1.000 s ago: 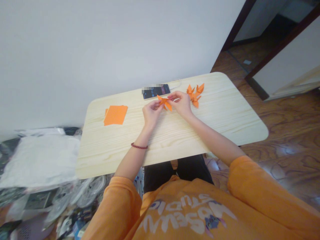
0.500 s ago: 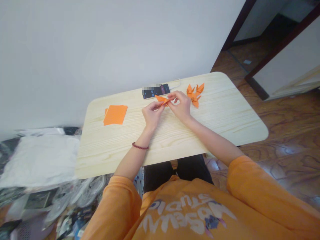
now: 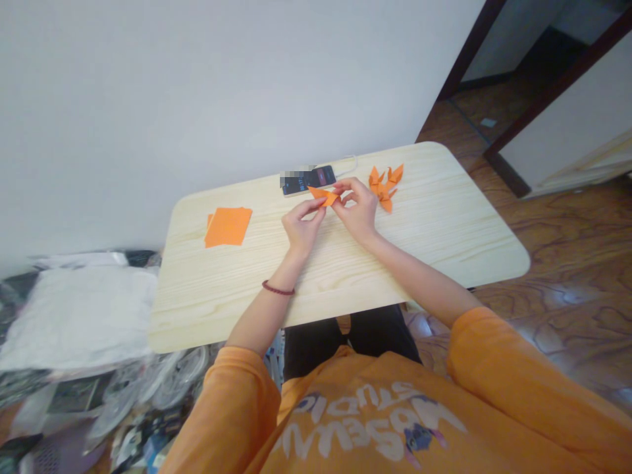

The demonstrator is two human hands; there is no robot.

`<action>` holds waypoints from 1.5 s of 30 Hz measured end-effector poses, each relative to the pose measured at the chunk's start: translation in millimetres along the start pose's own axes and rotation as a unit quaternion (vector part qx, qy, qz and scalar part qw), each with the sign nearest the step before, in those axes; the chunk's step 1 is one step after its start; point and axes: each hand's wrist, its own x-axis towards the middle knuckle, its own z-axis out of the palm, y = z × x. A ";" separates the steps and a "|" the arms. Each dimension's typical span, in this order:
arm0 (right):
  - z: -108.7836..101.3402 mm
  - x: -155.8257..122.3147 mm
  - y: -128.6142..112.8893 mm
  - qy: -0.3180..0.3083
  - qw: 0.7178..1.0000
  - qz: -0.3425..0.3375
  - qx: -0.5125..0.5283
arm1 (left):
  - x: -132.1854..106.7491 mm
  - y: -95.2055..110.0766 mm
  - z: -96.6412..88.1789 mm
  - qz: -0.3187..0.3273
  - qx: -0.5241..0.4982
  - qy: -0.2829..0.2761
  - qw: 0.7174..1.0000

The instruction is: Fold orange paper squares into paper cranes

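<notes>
A folded piece of orange origami paper [image 3: 323, 195] is held between my two hands, a little above the table. My left hand [image 3: 302, 225] pinches its lower edge with thumb and fingertips. On the other side, my right hand [image 3: 359, 209] grips the right end, fingers bent around it. One pointed flap sticks out to the upper left. Small creases are too fine to make out. Several finished-looking orange origami cranes [image 3: 385, 187] lie bunched just right of my right hand. To the left lies a small stack of square orange paper sheets [image 3: 228, 226].
A phone [image 3: 310, 180] with a white cable lies behind my hands, near the wall [image 3: 222, 85]. The light wooden table [image 3: 207, 296] has rounded corners. White bags [image 3: 83, 316] and clutter sit on the floor at left; a doorway opens at upper right.
The folded paper has shifted slightly to the right and turned a little between my fingers. My left hand moved slightly right with it. The sheets, cranes and phone stay put.
</notes>
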 end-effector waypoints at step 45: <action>-8.2 15.6 3.2 -0.171 0.872 0.323 0.326 | 21.2 -4.5 -16.6 -0.257 -0.159 -0.108 0.947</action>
